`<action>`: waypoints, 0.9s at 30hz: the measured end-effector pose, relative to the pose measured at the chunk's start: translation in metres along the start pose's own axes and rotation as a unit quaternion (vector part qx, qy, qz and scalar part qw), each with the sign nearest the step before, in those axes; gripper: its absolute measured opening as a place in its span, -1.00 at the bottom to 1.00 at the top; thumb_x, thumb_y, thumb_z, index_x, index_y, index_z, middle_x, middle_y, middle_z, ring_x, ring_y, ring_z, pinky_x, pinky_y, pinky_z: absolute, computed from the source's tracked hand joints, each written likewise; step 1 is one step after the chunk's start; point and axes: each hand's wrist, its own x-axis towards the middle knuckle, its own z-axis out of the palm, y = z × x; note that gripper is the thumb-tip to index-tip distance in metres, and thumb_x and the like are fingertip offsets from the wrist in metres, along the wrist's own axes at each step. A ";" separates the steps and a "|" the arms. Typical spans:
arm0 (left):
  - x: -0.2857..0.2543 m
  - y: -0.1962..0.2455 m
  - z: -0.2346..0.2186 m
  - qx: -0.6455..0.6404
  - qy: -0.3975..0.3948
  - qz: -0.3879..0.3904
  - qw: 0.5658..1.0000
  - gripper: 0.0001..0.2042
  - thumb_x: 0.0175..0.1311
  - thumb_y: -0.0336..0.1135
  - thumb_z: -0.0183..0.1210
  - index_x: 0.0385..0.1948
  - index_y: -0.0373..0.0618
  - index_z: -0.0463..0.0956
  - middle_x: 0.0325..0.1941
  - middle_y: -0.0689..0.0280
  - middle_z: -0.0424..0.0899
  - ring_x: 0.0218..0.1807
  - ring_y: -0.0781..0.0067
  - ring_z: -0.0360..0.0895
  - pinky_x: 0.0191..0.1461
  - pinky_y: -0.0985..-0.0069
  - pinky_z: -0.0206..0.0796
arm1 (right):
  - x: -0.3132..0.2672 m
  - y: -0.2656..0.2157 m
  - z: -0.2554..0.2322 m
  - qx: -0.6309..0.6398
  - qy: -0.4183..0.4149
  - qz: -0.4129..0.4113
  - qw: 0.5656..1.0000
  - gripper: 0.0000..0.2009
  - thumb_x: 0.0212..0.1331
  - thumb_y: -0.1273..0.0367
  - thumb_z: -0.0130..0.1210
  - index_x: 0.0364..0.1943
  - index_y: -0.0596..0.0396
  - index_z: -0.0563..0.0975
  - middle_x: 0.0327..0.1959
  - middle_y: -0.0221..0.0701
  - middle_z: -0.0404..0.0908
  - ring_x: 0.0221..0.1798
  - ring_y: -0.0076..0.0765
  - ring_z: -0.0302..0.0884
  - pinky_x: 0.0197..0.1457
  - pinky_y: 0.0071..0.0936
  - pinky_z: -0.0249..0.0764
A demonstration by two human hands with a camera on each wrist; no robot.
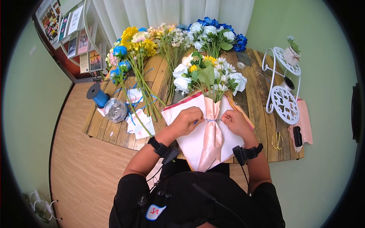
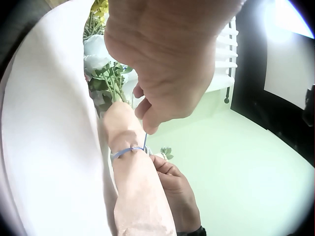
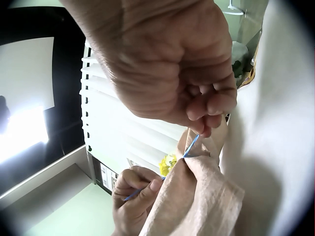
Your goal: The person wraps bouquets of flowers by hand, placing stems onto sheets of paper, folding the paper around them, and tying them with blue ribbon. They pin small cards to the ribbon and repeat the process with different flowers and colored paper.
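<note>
At the near edge of the wooden desk (image 1: 114, 125), a person stands over a wrapped bouquet (image 1: 207, 76) of white and yellow flowers. Its stems sit in pink wrapping paper (image 1: 212, 136), gathered to a narrow neck, with a white sheet (image 1: 190, 144) spread under it. The bouquet lies at the middle of the desk, heads pointing away from the person.

A thin blue ribbon (image 1: 208, 120) circles the gathered neck. Left hand (image 1: 186, 121): fingers (image 2: 147, 115) curled, pinching one end of the ribbon just left of the neck. Right hand (image 1: 236, 122): fingers (image 3: 214, 105) curled tight, pinching the other end on the right side. The ribbon runs taut between the two hands across the paper. Both wrist views confirm the strand wraps snug against the pink paper; whether it is knotted, cannot tell. Black bands sit on both wrists.

Around the work:
- Left side of desk: a spool of blue ribbon (image 1: 97, 95), upright, beside a clear round container (image 1: 115, 110) of small metal bits. Scraps of paper and ribbon (image 1: 138, 121) lie near them.
- Far side: loose stems, yellow and blue flowers (image 1: 133, 45) to the left, white and deep blue blooms (image 1: 215, 32) to the right.
- Right side: a white wire stand (image 1: 283, 98) with a small potted plant (image 1: 292, 51) on top, gold scissors (image 1: 277, 140) near the desk edge, a black object (image 1: 297, 136) just beside them on pink paper.
</note>
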 end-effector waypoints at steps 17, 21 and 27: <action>0.026 -0.005 0.005 -0.445 -0.084 -0.284 0.845 -0.82 0.32 -0.30 -0.06 -0.44 -0.13 0.19 -0.54 0.18 0.58 -0.56 0.41 0.56 -0.51 0.55 0.44 | 0.007 0.004 0.007 0.501 -0.180 0.013 0.846 -0.90 0.26 0.39 -0.12 -0.29 0.14 0.35 -0.38 -0.40 0.45 -0.56 -0.66 0.32 -0.52 -0.67 0.28; 0.021 -0.010 0.007 -0.386 -0.078 -0.309 0.866 -0.79 0.29 -0.32 0.00 -0.50 -0.12 0.19 -0.64 0.25 0.53 -0.65 0.46 0.51 -0.57 0.58 0.37 | 0.007 0.012 0.007 0.407 -0.201 0.002 0.891 -0.92 0.27 0.41 -0.14 -0.31 0.11 0.30 -0.38 -0.41 0.44 -0.54 -0.67 0.33 -0.45 -0.66 0.34; 0.008 -0.011 0.013 -0.357 -0.068 -0.311 0.878 -0.77 0.25 -0.32 0.07 -0.53 -0.13 0.21 -0.68 0.29 0.49 -0.66 0.55 0.46 -0.58 0.62 0.31 | 0.000 0.018 0.005 0.368 -0.186 0.003 0.911 -0.89 0.25 0.39 -0.10 -0.29 0.15 0.32 -0.40 -0.43 0.44 -0.53 -0.63 0.36 -0.39 -0.63 0.41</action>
